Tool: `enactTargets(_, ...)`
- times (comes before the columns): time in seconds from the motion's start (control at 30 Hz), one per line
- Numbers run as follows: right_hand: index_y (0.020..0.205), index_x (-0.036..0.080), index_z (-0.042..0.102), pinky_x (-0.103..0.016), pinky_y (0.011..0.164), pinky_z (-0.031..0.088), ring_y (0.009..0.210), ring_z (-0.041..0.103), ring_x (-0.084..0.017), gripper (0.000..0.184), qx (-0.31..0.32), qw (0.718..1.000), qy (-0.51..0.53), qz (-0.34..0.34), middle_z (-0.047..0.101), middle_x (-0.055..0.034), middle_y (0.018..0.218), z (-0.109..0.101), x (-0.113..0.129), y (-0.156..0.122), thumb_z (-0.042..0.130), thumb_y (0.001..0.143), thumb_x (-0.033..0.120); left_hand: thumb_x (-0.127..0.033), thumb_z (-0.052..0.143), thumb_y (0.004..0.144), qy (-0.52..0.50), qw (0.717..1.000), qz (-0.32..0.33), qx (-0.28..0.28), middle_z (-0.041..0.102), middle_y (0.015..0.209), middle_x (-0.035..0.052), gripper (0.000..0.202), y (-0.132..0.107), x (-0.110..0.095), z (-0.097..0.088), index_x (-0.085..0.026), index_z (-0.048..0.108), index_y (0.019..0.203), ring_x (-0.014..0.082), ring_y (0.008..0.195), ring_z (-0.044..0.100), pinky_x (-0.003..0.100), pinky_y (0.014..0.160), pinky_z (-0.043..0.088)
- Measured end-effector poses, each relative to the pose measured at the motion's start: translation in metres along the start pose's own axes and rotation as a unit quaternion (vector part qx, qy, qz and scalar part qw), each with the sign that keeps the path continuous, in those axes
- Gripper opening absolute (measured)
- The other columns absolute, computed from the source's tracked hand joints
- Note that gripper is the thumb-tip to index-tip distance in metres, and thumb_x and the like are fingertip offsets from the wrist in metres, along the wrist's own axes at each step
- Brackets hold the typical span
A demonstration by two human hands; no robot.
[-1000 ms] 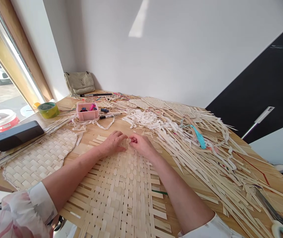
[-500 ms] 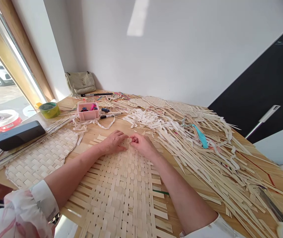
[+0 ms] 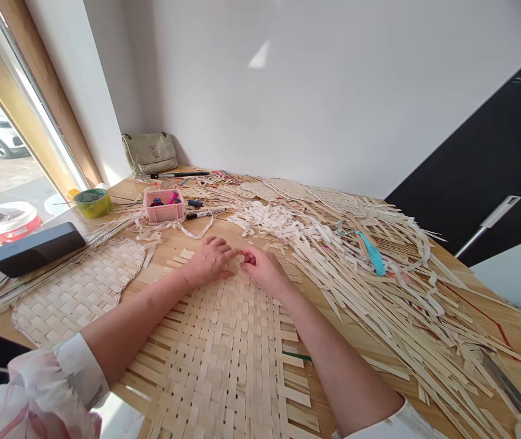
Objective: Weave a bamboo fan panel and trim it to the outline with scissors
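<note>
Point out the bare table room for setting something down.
Bare wood shows between the pink box and the woven mat, and at the far-right table corner. Loose strips crowd the right side, close to your right hand.

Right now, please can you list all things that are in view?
woven mat: one, pale straw, table centre
woven piece: one, pale straw, left of mat
loose strips: many, pale straw, table right
ribbon tangle: one, white, behind hands
plastic box: one, pink, back left
tape roll: one, green-yellow, back left
case: one, black, left edge
handbag: one, beige, behind table
tassel: one, turquoise, on strips
marker: one, black and white, beside box
left hand: one, on mat's far edge
right hand: one, beside left hand
</note>
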State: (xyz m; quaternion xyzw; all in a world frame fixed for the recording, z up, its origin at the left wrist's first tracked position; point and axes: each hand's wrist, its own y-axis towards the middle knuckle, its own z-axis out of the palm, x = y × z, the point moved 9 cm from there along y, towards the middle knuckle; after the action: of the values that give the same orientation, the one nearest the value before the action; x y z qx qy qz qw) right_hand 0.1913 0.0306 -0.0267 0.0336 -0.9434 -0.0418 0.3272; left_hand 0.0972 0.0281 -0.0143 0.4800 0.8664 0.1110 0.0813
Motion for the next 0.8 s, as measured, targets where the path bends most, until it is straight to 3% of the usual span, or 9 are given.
enactTargets(0.3, 0.086, 0.02, 0.062, -0.023, 0.06, 0.041, 0.065, 0.056, -0.013, 0.014, 0.009, 1.0, 0.011, 0.004, 0.062, 0.0014, 0.071, 0.001, -0.001, 0.0, 0.058, 0.074, 0.015, -0.024, 0.063, 0.075, -0.094, 0.996, 0.0, -0.004, 0.059, 0.104, 0.0108, 0.044, -0.001, 0.006, 0.008, -0.015, 0.05, 0.116, 0.0233, 0.097, 0.053, 0.036, 0.087, 0.043)
enactTargets(0.43, 0.088, 0.02, 0.062, -0.023, 0.062, 0.042, 0.067, 0.057, -0.013, 0.015, 0.009, 1.0, 0.013, 0.009, 0.063, 0.0011, 0.073, 0.001, -0.002, 0.001, 0.059, 0.074, 0.015, -0.025, 0.069, 0.07, -0.096, 0.994, -0.037, -0.04, 0.055, 0.109, 0.013, 0.049, -0.001, 0.013, 0.006, -0.015, 0.05, 0.114, 0.0246, 0.102, 0.053, 0.037, 0.088, 0.044)
enactTargets(0.57, 0.088, 0.019, 0.062, -0.023, 0.063, 0.042, 0.068, 0.057, -0.014, 0.016, 0.008, 1.0, 0.011, 0.011, 0.063, 0.0007, 0.073, 0.001, -0.003, 0.001, 0.059, 0.073, 0.014, -0.026, 0.072, 0.068, -0.095, 0.993, -0.057, -0.031, 0.059, 0.102, 0.0117, 0.051, -0.001, 0.018, 0.008, -0.014, 0.051, 0.112, 0.0245, 0.097, 0.055, 0.037, 0.084, 0.046)
enactTargets(0.8, 0.086, 0.019, 0.062, -0.024, 0.062, 0.042, 0.067, 0.057, -0.014, 0.015, 0.005, 1.0, 0.01, 0.011, 0.064, -0.0002, 0.075, 0.001, -0.004, 0.002, 0.058, 0.074, 0.011, -0.027, 0.068, 0.073, -0.039, 0.999, -0.005, -0.022, 0.062, 0.097, 0.0105, 0.042, -0.002, 0.009, 0.0, -0.014, 0.054, 0.111, 0.0243, 0.094, 0.058, 0.038, 0.085, 0.045)
